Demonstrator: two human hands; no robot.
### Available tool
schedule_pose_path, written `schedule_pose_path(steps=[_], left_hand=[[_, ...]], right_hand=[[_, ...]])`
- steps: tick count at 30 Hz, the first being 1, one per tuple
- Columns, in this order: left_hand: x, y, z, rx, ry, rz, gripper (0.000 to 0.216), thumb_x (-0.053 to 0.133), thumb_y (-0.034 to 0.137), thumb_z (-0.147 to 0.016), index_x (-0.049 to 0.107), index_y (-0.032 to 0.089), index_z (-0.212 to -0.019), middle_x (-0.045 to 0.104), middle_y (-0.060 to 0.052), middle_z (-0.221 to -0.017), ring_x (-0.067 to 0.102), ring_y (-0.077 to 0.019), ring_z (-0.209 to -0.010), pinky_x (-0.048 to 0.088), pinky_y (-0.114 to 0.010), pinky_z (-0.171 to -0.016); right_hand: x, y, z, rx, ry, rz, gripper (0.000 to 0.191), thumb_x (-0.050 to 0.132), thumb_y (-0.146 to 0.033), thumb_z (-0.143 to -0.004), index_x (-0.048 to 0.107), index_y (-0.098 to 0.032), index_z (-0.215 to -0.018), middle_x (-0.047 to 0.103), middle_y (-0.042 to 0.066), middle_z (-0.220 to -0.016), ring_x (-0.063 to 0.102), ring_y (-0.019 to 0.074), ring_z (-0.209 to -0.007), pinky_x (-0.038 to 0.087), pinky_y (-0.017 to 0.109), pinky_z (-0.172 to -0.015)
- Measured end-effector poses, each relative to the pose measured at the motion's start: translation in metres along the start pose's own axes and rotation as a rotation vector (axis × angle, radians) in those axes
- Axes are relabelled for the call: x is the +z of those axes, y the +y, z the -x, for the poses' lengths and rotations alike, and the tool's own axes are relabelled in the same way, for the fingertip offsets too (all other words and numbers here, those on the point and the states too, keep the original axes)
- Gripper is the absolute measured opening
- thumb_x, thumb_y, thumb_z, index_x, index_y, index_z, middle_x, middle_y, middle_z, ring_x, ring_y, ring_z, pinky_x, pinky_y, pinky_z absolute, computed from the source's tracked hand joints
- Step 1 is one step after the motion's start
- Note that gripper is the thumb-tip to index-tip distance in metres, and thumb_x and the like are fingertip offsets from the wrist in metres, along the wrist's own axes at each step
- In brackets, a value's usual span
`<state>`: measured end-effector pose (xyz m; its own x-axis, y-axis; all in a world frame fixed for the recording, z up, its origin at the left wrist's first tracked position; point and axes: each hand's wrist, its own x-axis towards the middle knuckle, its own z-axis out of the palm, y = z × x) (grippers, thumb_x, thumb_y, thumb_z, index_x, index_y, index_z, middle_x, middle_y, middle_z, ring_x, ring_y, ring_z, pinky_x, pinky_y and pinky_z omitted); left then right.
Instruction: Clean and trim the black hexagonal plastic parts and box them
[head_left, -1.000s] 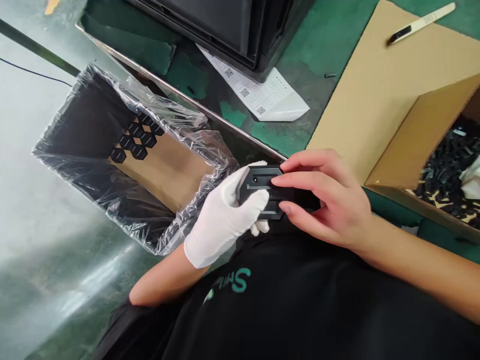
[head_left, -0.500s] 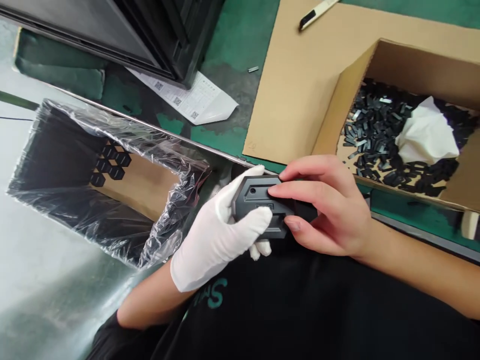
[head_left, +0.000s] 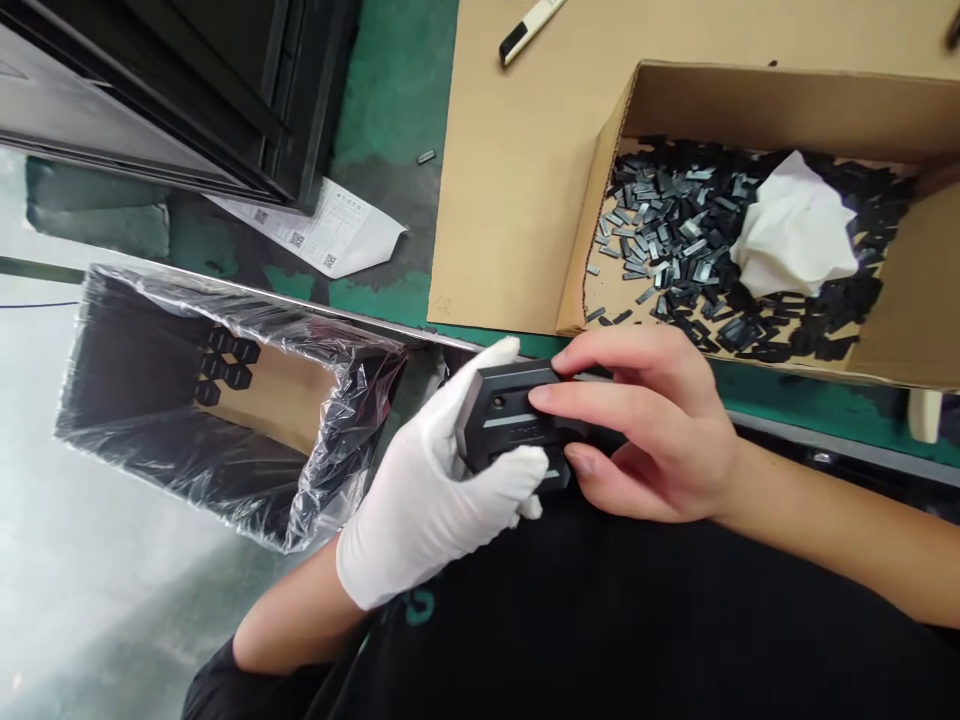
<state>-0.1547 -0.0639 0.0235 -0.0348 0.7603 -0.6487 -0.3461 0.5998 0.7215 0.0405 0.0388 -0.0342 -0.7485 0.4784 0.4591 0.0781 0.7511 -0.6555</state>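
A black hexagonal plastic part (head_left: 510, 428) with a small hole and raised ridges is held in front of my dark shirt. My left hand (head_left: 416, 515), in a white glove, is closed round its left side, thumb across the face. My bare right hand (head_left: 660, 430) grips the right end, with fingertips on the top face and the thumb at the lower edge. Whether a smaller piece sits under those right fingers is hidden. Behind that hand is a cardboard box (head_left: 592, 230) of small black strips (head_left: 660, 220) with a crumpled white cloth (head_left: 795, 230) on top.
At left, a plastic-lined bin (head_left: 135, 350) contains several black hexagonal parts (head_left: 232, 372). A large black crate (head_left: 300, 110) stands at the upper left beside a printed sheet (head_left: 345, 230). A utility knife (head_left: 529, 30) lies on flat cardboard (head_left: 510, 200). The bench edge runs behind my hands.
The part has tilted a little in my hands, its face now darker. Both hands keep their hold. The view has shifted, so the box and bench contents appear farther left.
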Motion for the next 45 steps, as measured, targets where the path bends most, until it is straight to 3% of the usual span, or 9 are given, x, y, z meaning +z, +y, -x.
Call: schedule_pose_path(steps=[4, 8, 13, 17, 19, 23, 26, 34, 45], left_hand=[[0.006, 0.001, -0.004, 0.028, -0.024, -0.09, 0.072, 0.088, 0.039, -0.089, 0.06, 0.028, -0.154, 0.078, -0.011, -0.133, 0.073, -0.0124, -0.062, 0.063, -0.025, -0.056], [0.015, 0.003, -0.01, 0.152, 0.12, -0.265, 0.06, 0.095, 0.03, -0.079, 0.076, 0.028, -0.136, 0.076, -0.008, -0.142, 0.079, -0.0295, -0.113, 0.07, -0.031, -0.084], [0.028, 0.004, -0.014, 0.085, 0.121, -0.186, 0.062, 0.09, 0.026, -0.085, 0.07, 0.029, -0.143, 0.08, -0.005, -0.133, 0.078, -0.0162, -0.07, 0.069, -0.03, -0.064], [0.036, 0.006, -0.018, 0.258, 0.161, -0.297, 0.054, 0.091, 0.014, -0.081, 0.073, 0.024, -0.131, 0.08, -0.002, -0.138, 0.076, -0.0255, -0.128, 0.062, -0.036, -0.117], [0.038, 0.007, -0.02, 0.271, 0.149, -0.324, 0.055, 0.09, 0.014, -0.082, 0.072, 0.025, -0.134, 0.079, -0.002, -0.139, 0.073, -0.026, -0.134, 0.058, -0.037, -0.123], [0.039, 0.007, -0.02, 0.147, 0.13, -0.276, 0.062, 0.09, 0.021, -0.085, 0.067, 0.03, -0.143, 0.08, -0.002, -0.133, 0.083, -0.0202, -0.094, 0.071, -0.033, -0.092], [0.039, 0.007, -0.018, 0.029, 0.091, -0.18, 0.074, 0.093, 0.024, -0.083, 0.061, 0.031, -0.149, 0.081, -0.004, -0.124, 0.074, -0.0131, -0.062, 0.069, -0.029, -0.066], [0.026, 0.005, -0.016, -0.106, -0.115, 0.072, 0.085, 0.092, 0.037, -0.087, 0.049, 0.027, -0.16, 0.076, 0.003, -0.083, 0.066, -0.0081, -0.054, 0.056, -0.015, -0.052], [-0.016, -0.008, -0.008, -0.127, -0.187, 0.119, 0.104, 0.091, 0.059, -0.082, 0.041, 0.024, -0.166, 0.075, -0.001, -0.071, 0.064, -0.0161, -0.051, 0.051, -0.025, -0.049]], right_hand=[[-0.002, 0.004, 0.008, -0.005, 0.014, 0.004, 0.039, 0.06, -0.03, -0.103, 0.065, -0.027, -0.142, 0.064, 0.01, -0.124, 0.069, 0.0263, -0.115, 0.067, 0.039, -0.1], [0.002, 0.009, 0.012, -0.056, 0.093, 0.051, 0.044, 0.052, -0.032, -0.107, 0.067, -0.018, -0.146, 0.064, 0.014, -0.122, 0.07, 0.0272, -0.111, 0.067, 0.041, -0.1], [-0.001, 0.009, 0.016, -0.006, 0.048, 0.064, 0.037, 0.059, -0.027, -0.106, 0.07, -0.02, -0.141, 0.068, 0.015, -0.129, 0.071, 0.0297, -0.119, 0.068, 0.044, -0.098], [-0.004, 0.008, 0.016, 0.039, 0.115, 0.046, 0.029, 0.055, -0.03, -0.109, 0.068, -0.02, -0.132, 0.068, 0.014, -0.126, 0.071, 0.0263, -0.118, 0.069, 0.041, -0.093], [-0.004, 0.009, 0.015, 0.055, 0.141, 0.059, 0.023, 0.056, -0.032, -0.108, 0.066, -0.023, -0.126, 0.07, 0.012, -0.123, 0.072, 0.0258, -0.113, 0.069, 0.043, -0.091], [-0.004, 0.009, 0.016, 0.095, 0.192, 0.013, 0.019, 0.063, -0.033, -0.104, 0.062, -0.025, -0.121, 0.072, 0.012, -0.119, 0.072, 0.0268, -0.11, 0.068, 0.044, -0.093], [-0.006, 0.008, 0.017, 0.117, 0.195, -0.012, 0.02, 0.067, -0.031, -0.101, 0.062, -0.027, -0.12, 0.073, 0.012, -0.118, 0.072, 0.0296, -0.109, 0.068, 0.049, -0.093], [-0.002, 0.001, 0.014, 0.17, 0.166, -0.026, 0.02, 0.064, -0.039, -0.104, 0.06, -0.032, -0.123, 0.069, 0.008, -0.119, 0.071, 0.029, -0.112, 0.067, 0.048, -0.099], [0.034, -0.005, -0.009, 0.157, 0.152, -0.159, 0.029, 0.049, -0.05, -0.112, 0.06, -0.026, -0.124, 0.066, 0.01, -0.114, 0.069, 0.0257, -0.109, 0.066, 0.043, -0.096]])
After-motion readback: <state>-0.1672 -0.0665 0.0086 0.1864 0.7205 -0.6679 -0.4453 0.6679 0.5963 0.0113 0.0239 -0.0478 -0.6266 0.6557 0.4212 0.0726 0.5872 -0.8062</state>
